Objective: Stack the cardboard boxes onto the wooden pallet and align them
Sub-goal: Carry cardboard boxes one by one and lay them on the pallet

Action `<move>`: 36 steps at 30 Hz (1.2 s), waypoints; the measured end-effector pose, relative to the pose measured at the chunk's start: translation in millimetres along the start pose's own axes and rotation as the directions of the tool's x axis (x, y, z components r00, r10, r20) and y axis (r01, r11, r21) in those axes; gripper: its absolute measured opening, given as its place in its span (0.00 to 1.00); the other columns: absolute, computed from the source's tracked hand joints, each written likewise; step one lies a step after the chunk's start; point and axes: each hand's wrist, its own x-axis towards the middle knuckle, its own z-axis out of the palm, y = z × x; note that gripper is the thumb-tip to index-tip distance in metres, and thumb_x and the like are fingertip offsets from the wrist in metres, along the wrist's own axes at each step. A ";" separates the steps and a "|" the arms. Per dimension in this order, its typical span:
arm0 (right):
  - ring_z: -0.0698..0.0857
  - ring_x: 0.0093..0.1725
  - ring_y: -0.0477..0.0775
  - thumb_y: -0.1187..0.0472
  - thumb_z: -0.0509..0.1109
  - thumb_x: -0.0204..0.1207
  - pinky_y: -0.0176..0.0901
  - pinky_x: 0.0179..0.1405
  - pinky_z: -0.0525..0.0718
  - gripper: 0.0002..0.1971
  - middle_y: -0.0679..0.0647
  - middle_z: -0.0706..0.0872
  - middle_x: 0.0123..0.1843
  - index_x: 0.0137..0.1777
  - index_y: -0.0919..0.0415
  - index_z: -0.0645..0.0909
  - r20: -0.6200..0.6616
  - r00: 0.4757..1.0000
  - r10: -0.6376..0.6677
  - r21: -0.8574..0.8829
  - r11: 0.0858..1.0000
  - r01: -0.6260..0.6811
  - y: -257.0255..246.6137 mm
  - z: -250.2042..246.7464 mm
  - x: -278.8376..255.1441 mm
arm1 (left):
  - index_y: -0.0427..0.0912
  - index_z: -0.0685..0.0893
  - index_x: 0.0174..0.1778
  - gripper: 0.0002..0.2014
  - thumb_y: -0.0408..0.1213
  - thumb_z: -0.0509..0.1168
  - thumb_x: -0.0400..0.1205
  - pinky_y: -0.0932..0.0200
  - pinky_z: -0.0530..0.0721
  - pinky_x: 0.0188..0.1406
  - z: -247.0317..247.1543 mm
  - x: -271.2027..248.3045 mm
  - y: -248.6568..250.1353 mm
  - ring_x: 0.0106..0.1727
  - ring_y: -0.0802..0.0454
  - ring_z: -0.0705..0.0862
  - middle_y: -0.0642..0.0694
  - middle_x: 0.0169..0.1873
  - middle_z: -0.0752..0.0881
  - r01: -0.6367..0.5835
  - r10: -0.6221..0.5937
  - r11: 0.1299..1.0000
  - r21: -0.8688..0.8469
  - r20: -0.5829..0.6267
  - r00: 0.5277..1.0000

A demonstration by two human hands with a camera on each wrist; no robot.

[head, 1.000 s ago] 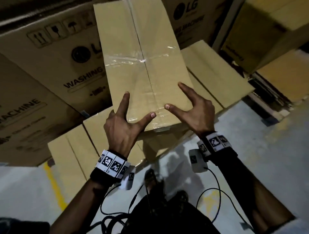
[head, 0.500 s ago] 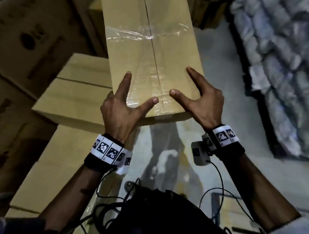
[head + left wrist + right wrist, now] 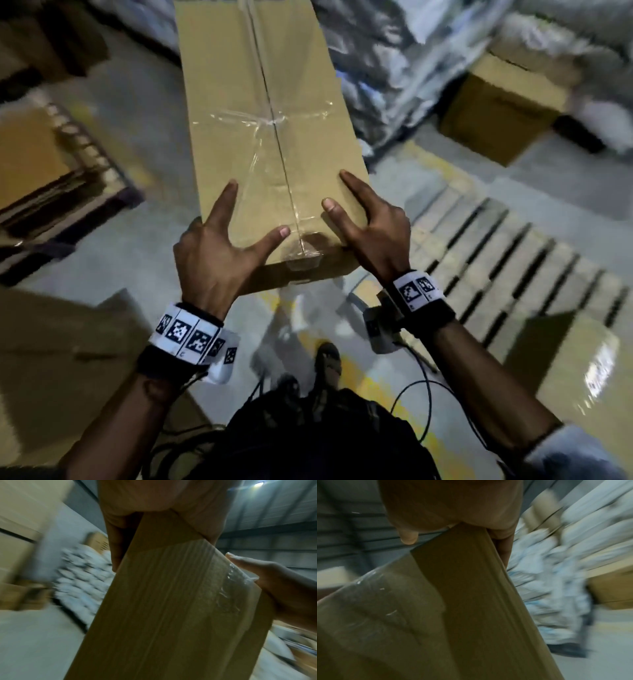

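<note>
Both the left hand and right hand clasp the near corners of the cardboard box at frame centre, thumbs and forefingers spread on top, above bare floor, the wooden pallet lying lower right.

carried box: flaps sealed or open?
Sealed. Clear tape runs along and across the top seam of the cardboard box; flaps lie flat.
</note>
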 end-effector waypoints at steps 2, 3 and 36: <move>0.85 0.71 0.49 0.17 0.60 0.70 0.47 0.73 0.81 0.37 0.44 0.87 0.72 0.80 0.26 0.72 -0.071 0.994 0.081 -0.027 0.996 -0.083 21.4 -18.3 -16.5 | 0.65 0.65 0.87 0.53 0.87 0.60 0.68 0.43 0.84 0.62 16.6 4.9 17.4 0.61 0.29 0.88 0.29 0.57 0.89 -0.092 0.093 0.996 -0.022 0.070 0.993; 0.85 0.71 0.50 0.17 0.59 0.71 0.48 0.72 0.81 0.37 0.45 0.87 0.73 0.80 0.26 0.71 -0.128 0.984 0.126 -0.046 0.990 -0.133 33.9 -29.9 -27.0 | 0.66 0.65 0.88 0.53 0.87 0.60 0.67 0.42 0.84 0.62 27.5 8.3 31.3 0.61 0.29 0.87 0.29 0.57 0.89 -0.143 0.148 0.988 -0.055 0.124 0.981; 0.88 0.64 0.61 0.15 0.51 0.73 0.53 0.65 0.86 0.44 0.53 0.88 0.70 0.87 0.33 0.61 -0.365 0.724 0.586 -0.069 0.758 -0.648 371.6 -253.4 -309.7 | 0.66 0.65 0.87 0.48 0.80 0.66 0.71 0.37 0.83 0.70 311.9 -256.5 285.8 0.70 0.32 0.84 0.42 0.71 0.87 -0.563 0.556 0.801 -0.204 0.602 0.573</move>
